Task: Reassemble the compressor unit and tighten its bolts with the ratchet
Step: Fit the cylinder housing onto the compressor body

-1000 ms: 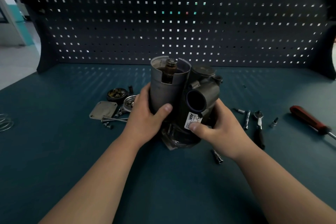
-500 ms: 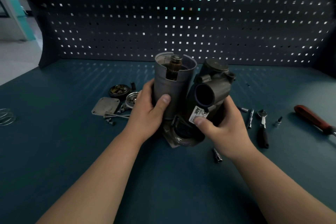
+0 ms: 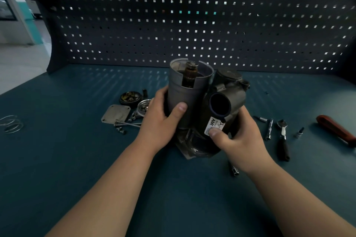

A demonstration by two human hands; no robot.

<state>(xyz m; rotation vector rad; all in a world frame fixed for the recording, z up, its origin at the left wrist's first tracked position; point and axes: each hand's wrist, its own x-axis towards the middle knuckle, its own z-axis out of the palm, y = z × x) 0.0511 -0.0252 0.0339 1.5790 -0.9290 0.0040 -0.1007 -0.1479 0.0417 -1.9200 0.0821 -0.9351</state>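
Head view, only view.

Left hand [image 3: 159, 119]: fingers wrapped round the grey cylinder of the compressor [image 3: 190, 94]. The thumb lies flat across the front and the other fingers curl round the far side, mostly hidden.

Right hand [image 3: 238, 140]: grips the dark housing half of the same unit. The thumb tip presses the lower end of the white label; the rest of the fingers curl behind the housing, out of sight.

The compressor stands at mid tabletop [image 3: 77, 159], base down, with the open cylinder top and a brass-coloured shaft showing. How much of the base touches the surface: cannot tell, as the hands and shadow cover it.

At 3 o'clock from the unit, well apart: ratchet [image 3: 282, 136] lying flat, a socket extension [image 3: 269, 129] just beside it, a small bit [image 3: 299, 132], then a red-handled screwdriver [image 3: 335, 131], its tip cut off by the frame edge. At 5 o'clock, a socket [image 3: 235, 170] half hidden by the right wrist.

At 9 o'clock: square cover plate [image 3: 115, 114], long bolts [image 3: 128, 124], two round parts [image 3: 130, 97], detail too dim to make out. Far at 9 o'clock, a wire spring [image 3: 11, 124]. Pegboard [image 3: 192, 25] at 12 o'clock.

Against half a second ago: same two-handed hold, thumb on the same label. Against a second ago: the dark housing leans a little further right.
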